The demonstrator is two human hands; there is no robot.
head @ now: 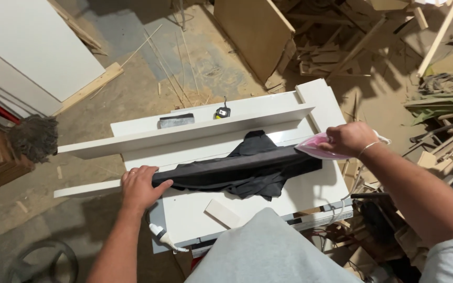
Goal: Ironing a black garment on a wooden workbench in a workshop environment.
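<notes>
Left hand (141, 184) flat, fingers spread, pressing down near-left end of dark cloth (247, 170) on white counter (184, 212). Right hand (348, 139) clenched on pink iron (318, 148), sitting at cloth's right end by counter's right edge. Cloth wrapped over long strip across counter middle. Small white block (222, 213) near front edge. Tape measure (222, 112) at back.

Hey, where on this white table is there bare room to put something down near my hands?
Bare white table shows below the black cloth, between the small white block and the right edge. The middle is crowded: the left hand presses the cloth's end, and the right hand holds the pink iron at the other.
</notes>
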